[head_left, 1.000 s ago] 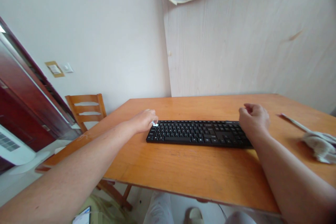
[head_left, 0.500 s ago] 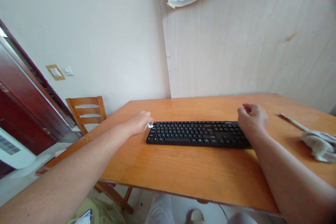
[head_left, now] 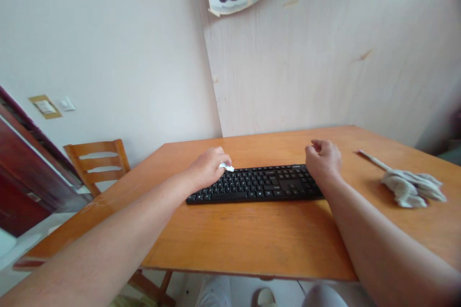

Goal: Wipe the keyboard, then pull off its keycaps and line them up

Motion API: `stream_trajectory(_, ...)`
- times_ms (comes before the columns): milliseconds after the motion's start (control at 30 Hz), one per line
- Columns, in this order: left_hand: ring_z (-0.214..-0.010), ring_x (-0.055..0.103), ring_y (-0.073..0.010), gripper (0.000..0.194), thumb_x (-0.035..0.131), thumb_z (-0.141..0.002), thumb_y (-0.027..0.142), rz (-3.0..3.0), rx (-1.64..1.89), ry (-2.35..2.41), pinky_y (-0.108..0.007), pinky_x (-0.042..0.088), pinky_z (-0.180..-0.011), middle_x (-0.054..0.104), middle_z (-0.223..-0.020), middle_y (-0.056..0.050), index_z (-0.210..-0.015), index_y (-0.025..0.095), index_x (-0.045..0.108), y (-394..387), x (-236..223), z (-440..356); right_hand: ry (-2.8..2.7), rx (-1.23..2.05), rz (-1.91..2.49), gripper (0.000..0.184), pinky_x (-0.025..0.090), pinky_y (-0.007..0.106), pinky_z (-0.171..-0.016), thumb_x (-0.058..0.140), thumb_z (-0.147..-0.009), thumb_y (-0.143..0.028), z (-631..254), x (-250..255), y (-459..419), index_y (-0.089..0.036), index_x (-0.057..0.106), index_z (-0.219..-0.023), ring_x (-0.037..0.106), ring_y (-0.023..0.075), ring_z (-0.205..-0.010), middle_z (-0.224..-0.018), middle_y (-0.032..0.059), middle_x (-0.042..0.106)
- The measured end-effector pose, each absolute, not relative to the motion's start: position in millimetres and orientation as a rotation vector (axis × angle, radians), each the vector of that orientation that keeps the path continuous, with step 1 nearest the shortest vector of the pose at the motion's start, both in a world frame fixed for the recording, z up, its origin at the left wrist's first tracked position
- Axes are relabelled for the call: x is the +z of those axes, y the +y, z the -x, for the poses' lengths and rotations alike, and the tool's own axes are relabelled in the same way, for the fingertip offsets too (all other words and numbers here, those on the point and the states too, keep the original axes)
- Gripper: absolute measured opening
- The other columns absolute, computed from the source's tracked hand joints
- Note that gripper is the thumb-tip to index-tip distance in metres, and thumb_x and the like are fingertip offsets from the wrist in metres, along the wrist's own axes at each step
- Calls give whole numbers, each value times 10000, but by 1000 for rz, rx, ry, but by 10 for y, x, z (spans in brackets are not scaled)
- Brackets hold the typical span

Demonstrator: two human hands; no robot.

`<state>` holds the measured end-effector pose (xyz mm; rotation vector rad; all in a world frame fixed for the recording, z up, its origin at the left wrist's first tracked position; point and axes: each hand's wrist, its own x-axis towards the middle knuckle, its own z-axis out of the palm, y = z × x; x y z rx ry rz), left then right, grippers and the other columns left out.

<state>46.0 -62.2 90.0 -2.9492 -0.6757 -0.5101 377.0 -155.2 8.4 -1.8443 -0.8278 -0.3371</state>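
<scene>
Black flat plastic keyboard (head_left: pixel 257 184) lies lengthwise at the middle of the orange wooden table (head_left: pixel 252 235). Left hand (head_left: pixel 208 169) rests over the keyboard's left end, forearm extended, fingers curled and pinching a small white wad (head_left: pixel 226 167) against the upper key rows. Right hand (head_left: pixel 323 159) rests on the keyboard's right end in a loose fist, holding nothing, wrist bent. Crumpled grey cloth (head_left: pixel 410 187) lies well apart to the right.

Left hand (head_left: pixel 208 169) hides keyboard's (head_left: pixel 259 183) far-left keys.
</scene>
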Motion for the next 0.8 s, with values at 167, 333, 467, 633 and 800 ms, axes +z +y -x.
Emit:
stream_trajectory(167,-863,570,-177,282,477,-746,39,3090,-564,-576,-300,468,-788,590,-873,-41,-868,192,681,-779,797,-977,-813,-340,1813,329,403,417,-858,479,-778,-313,-3746,96,-1554,-167,656,-1015,528,270,-937,-964,123,637)
stream_trajectory(333,-850,567,-178,261,485,-763,54,3123,-546,-444,-303,469,-778,589,-872,-49,-868,192,682,-861,647,-1347,-819,-326,1796,330,405,423,-867,482,-784,-301,-3710,125,-1560,-152,655,-1023,536,273,-947,-972,133,644)
stream_trajectory(467,-841,560,-187,235,501,-782,67,3095,-459,-372,-318,469,-770,584,-855,-55,-857,196,683,-883,559,-1485,-799,-318,1783,327,403,420,-854,484,-781,-307,-3696,136,-1560,-158,658,-1014,536,273,-935,-966,129,646)
stream_trajectory(633,-845,554,-191,245,500,-790,61,3073,-394,-364,-325,465,-764,581,-862,-60,-865,198,688,-821,556,-1445,-787,-322,1762,325,400,413,-856,479,-778,-303,-3697,132,-1547,-169,650,-1019,534,268,-939,-966,120,641)
stream_trajectory(800,-874,550,-197,254,500,-788,56,3075,-302,-361,-343,465,-796,582,-876,-62,-870,198,693,-750,615,-1318,-798,-317,1755,323,398,421,-869,473,-788,-299,-3695,128,-1538,-168,647,-1026,532,271,-959,-973,125,641)
